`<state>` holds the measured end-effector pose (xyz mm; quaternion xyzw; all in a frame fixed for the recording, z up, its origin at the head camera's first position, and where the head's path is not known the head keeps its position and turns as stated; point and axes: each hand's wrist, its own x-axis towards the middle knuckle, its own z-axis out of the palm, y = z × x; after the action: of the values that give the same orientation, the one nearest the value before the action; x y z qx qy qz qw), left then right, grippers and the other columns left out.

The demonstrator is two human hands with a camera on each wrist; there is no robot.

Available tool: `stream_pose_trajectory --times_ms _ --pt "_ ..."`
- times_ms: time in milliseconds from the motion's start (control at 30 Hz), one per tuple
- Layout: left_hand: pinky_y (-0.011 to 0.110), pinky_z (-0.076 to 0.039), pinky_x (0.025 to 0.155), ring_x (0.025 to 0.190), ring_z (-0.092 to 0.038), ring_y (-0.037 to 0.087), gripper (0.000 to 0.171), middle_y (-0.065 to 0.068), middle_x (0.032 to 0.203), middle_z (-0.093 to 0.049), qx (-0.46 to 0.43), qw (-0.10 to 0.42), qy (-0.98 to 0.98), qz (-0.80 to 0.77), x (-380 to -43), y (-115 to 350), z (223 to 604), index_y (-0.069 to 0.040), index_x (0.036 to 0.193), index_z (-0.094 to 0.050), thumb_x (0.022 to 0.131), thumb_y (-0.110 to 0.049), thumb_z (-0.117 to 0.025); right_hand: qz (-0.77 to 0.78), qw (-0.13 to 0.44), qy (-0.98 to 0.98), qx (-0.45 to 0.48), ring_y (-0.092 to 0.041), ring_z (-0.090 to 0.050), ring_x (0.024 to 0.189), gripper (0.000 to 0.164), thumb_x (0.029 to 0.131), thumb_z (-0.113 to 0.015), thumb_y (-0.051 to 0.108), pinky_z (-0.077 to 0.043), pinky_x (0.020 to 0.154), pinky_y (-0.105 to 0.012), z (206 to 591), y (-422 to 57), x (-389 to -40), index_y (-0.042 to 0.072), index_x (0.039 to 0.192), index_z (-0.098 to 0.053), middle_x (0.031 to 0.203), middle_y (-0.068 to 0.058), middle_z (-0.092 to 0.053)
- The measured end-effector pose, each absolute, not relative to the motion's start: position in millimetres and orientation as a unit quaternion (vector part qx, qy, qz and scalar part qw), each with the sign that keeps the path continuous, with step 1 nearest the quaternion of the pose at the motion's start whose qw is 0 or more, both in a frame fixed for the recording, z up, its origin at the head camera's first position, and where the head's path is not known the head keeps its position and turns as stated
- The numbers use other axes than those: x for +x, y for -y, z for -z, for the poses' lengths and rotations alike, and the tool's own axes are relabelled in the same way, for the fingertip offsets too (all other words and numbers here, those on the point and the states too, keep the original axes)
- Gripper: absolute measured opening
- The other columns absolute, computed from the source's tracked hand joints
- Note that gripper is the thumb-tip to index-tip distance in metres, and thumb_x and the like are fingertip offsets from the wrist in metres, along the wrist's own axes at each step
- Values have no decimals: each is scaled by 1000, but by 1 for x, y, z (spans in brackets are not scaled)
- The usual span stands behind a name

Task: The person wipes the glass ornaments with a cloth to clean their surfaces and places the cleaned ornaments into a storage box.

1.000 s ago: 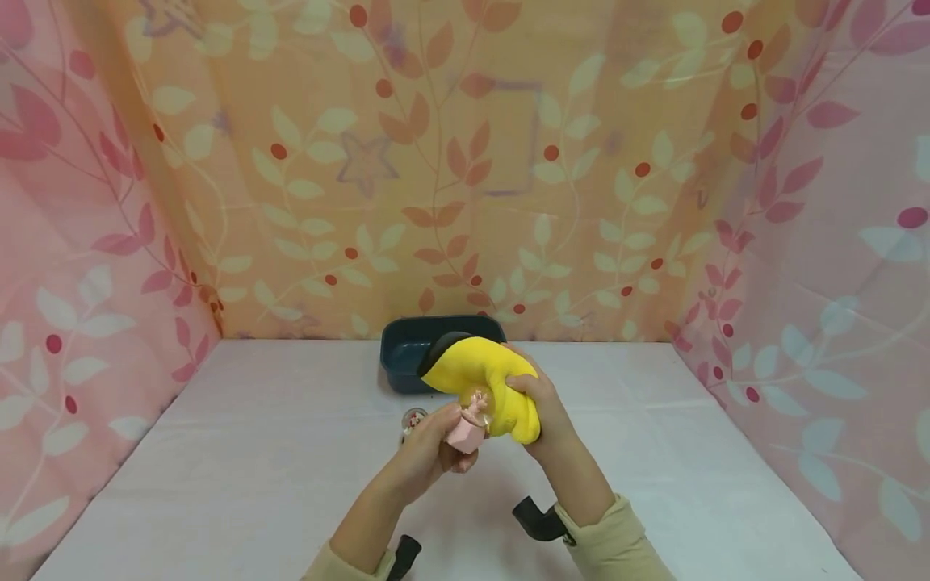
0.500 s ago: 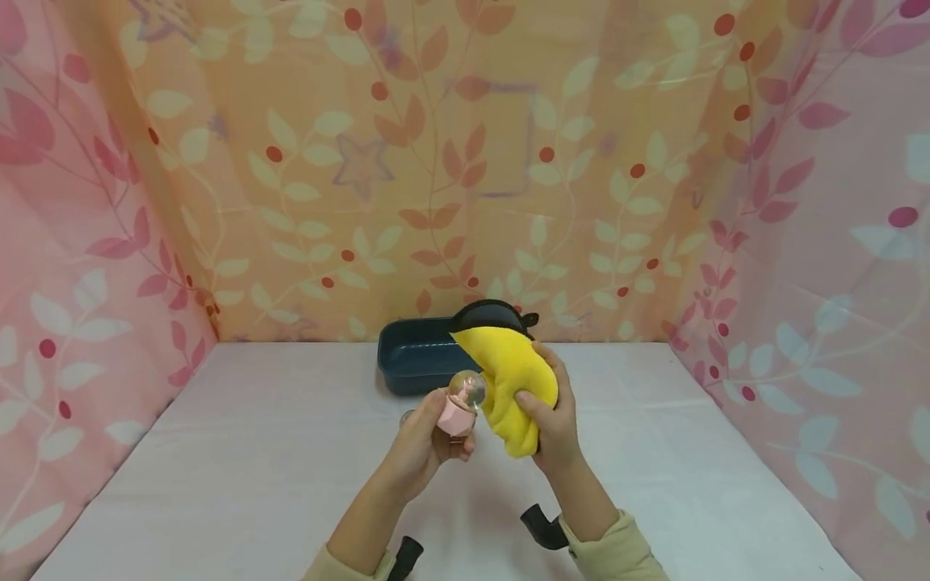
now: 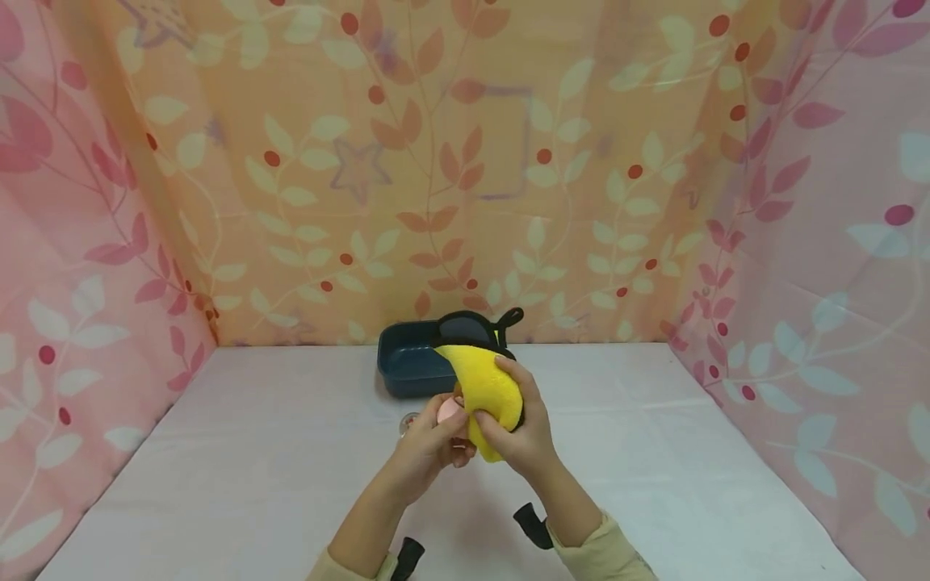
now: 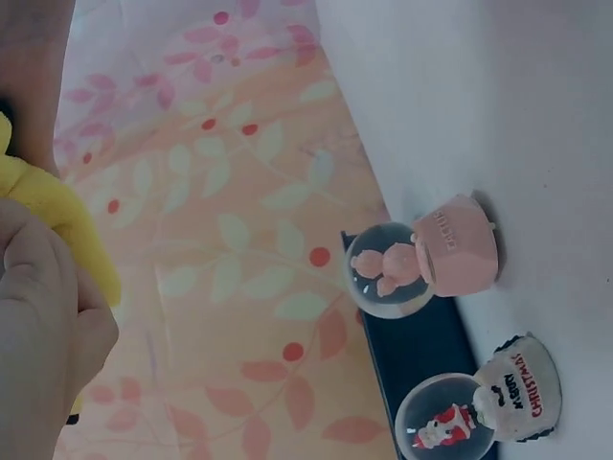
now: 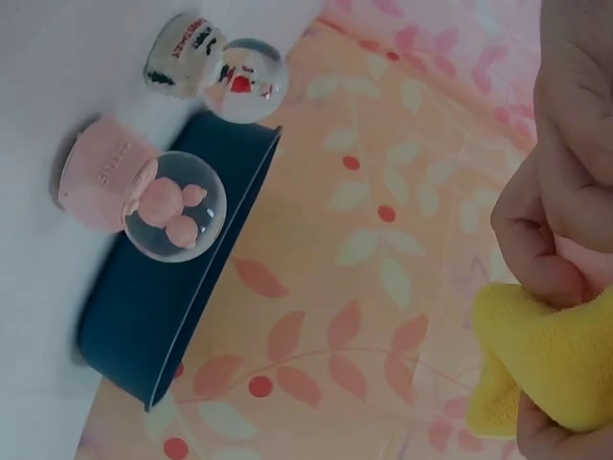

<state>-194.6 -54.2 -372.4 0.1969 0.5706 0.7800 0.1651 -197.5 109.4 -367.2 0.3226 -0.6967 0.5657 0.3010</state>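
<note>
the fuzzy yellow cloth (image 3: pixel 494 386) had shifted left, long axis pointing forward; right hand (image 3: pixel 534 432) gripped it, left hand (image 3: pixel 424 445) held a smooth pink base (image 3: pixel 447 410).

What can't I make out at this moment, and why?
Head: most of the pink object, behind the left grip and yellow cloth.
Head: the right end of the blue tub, behind the cloth.
Head: the pink snow globe on the table, apparently behind the left grip.
Right wrist: the rest of the cloth, cut off by the right edge.
</note>
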Motion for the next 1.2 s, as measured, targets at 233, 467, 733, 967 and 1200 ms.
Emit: stream_pose_trajectory --times_ms 233,467,733,967,1200 --pt "21 -44 63 69 -54 11 36 5 83 -57 246 163 -587 -754 -199 56 379 -1 120 -39 105 -34 -39 -680 220 663 224 -21 -53 85 59 76 -61 2 -51 69 -28 360 -109 -201 2 133 -46 108 -10 -50" --pt "23 -45 63 68 -54 10 39 3 80 -58 279 166 -593 -737 -202 58 381 -3 109 -49 106 -37 -32 -784 131 585 161 -18 -53 88 56 78 -55 -1 -50 74 -26 354 -114 -205 1 133 -44 109 -9 -50" --pt "24 -47 71 74 -58 10 46 1 91 -62 296 179 -579 -739 -201 59 380 -2 109 -53 105 -41 -29 -818 66 565 81 -18 -52 92 49 84 -51 3 -50 77 -25 355 -120 -211 5 133 -44 112 -6 -50" --pt "28 -45 74 76 -58 12 57 -1 84 -62 297 179 -583 -735 -199 60 378 4 108 -51 105 -44 -22 -828 26 560 10 -18 -52 99 50 91 -49 8 -50 81 -26 359 -124 -210 9 140 -41 119 -6 -47" --pt "26 -43 71 76 -51 13 37 2 88 -53 260 181 -565 -762 -197 63 375 -4 114 -46 105 -37 -32 -859 88 485 138 -14 -53 95 47 88 -46 0 -50 78 -23 362 -131 -207 19 131 -45 118 -2 -48"
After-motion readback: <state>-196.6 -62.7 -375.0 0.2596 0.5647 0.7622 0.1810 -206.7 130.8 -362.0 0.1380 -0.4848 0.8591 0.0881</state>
